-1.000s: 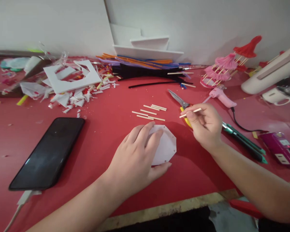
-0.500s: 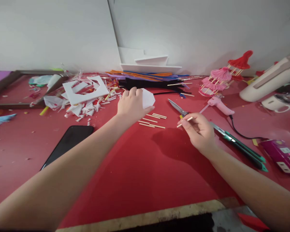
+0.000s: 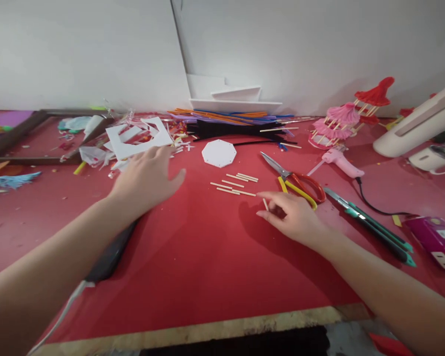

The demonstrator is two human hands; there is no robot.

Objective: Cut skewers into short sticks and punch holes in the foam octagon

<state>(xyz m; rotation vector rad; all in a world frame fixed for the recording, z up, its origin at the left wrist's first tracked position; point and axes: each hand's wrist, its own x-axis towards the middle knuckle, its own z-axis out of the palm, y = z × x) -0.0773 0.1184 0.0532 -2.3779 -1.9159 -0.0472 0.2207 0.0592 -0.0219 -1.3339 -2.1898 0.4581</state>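
Note:
My left hand is open, thumb and fingers apart, hovering over the near side of the white foam scraps with nothing in it. A white octagonal foam board piece with small holes round its edge lies flat at the middle back, right of that hand. In my right hand a short wooden stick shows between thumb and fingers. Several similar wooden sticks lie in a loose group just left of the right hand. Scissors with red and yellow handles lie right behind it.
A utility knife, a pink glue gun and a purple power strip are on the right. The frilly pink and red model stands behind. Pipe cleaners lie along the wall. My left arm partly covers a phone.
My left hand carried the octagonal piece to the back, let go of it and moved left. My right hand came nearer and lower, and its stick turned from nearly level to steep.

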